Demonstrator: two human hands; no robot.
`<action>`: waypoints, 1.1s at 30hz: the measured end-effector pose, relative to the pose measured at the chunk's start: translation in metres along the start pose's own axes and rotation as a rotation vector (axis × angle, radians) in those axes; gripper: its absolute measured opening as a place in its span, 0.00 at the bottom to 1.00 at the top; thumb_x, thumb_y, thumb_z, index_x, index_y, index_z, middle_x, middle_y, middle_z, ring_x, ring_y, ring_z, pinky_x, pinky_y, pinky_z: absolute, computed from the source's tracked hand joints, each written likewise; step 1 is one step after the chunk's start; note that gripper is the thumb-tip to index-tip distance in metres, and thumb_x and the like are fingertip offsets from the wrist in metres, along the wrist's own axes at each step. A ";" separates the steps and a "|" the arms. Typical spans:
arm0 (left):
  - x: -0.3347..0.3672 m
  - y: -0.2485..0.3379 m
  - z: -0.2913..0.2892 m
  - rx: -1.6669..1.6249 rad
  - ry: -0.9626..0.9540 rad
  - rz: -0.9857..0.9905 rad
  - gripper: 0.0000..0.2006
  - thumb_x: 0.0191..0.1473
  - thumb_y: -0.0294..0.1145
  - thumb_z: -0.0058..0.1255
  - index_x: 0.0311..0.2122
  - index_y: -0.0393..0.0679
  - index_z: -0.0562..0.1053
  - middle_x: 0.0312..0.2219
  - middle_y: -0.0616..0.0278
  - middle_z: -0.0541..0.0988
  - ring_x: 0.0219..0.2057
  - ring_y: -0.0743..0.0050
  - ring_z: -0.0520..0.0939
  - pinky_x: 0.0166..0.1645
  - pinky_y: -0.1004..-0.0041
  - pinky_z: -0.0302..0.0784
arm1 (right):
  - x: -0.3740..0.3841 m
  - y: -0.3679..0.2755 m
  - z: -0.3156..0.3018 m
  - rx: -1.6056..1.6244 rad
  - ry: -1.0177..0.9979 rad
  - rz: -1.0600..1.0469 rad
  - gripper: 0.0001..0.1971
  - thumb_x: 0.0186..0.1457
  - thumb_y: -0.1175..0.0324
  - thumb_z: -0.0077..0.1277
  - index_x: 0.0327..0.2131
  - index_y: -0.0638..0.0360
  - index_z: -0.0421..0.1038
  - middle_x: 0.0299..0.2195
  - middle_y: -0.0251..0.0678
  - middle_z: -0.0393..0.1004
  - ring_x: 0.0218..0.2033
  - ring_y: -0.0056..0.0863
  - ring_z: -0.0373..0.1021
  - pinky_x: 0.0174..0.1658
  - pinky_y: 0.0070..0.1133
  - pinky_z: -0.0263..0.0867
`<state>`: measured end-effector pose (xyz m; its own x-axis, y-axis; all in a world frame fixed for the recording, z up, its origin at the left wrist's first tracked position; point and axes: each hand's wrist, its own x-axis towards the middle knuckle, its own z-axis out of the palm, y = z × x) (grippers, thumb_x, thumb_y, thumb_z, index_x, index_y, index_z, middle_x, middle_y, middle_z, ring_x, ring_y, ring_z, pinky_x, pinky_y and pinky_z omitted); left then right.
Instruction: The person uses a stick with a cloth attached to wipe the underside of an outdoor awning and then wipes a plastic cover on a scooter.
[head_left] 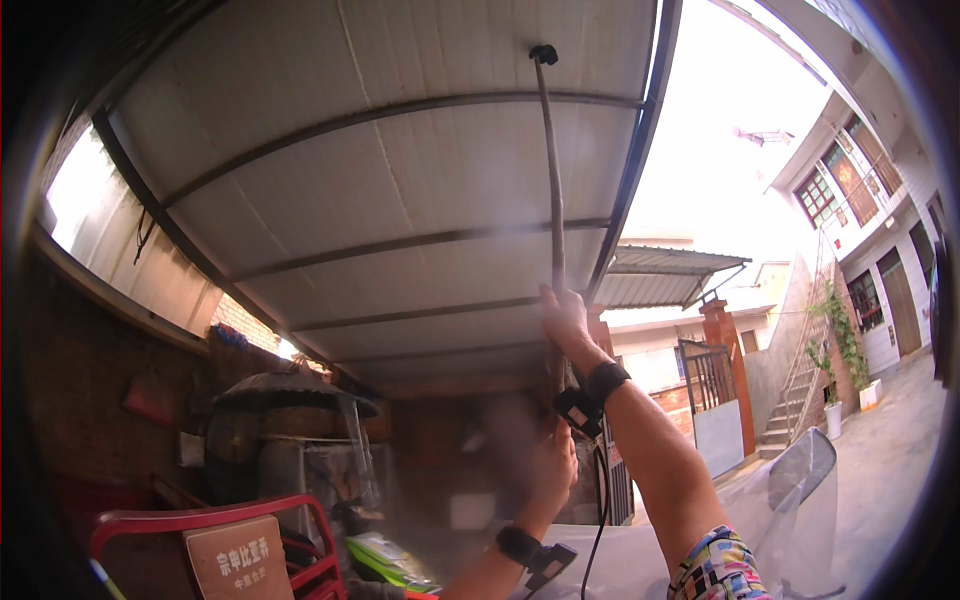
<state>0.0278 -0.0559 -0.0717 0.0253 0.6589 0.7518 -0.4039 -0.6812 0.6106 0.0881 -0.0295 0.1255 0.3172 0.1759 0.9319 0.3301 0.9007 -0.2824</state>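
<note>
I'm holding a long wooden pole (pixel 556 200) pointing to 12–1 o'clock, dark head (pixel 544 55) up by pale ceiling panels (pixel 450 170). R hand (pixel 567 318)'s clamping it nr centre; L hand (pixel 560 470)'s sitting just below, grip hidden, can't tell. Dark beams (pixel 480 98) are crossing the panels; concrete yard (pixel 900 440)'s lying at 4.

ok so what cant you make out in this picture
All in the head view:
Long pole: lower end hidden around the left grip and black wrist box.
Left grip: how its fingers close, partly covered by that box.
Black pole tip: too small and dark to identify.
Red metal frame: lower part cut off by the bottom edge.
</note>
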 end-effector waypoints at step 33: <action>0.062 -0.015 -0.028 0.366 -0.011 0.380 0.17 0.51 0.41 0.35 0.15 0.44 0.61 0.07 0.70 0.57 0.07 0.81 0.57 0.11 0.76 0.51 | 0.011 -0.036 0.010 0.189 -0.002 -0.013 0.19 0.49 0.55 0.42 0.24 0.66 0.64 0.13 0.37 0.63 0.15 0.27 0.63 0.19 0.23 0.59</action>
<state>0.0100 0.0037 -0.0408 -0.0506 0.3415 0.9385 -0.0403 -0.9397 0.3397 0.0710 -0.0563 0.1483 0.3125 0.1642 0.9356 0.1608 0.9616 -0.2225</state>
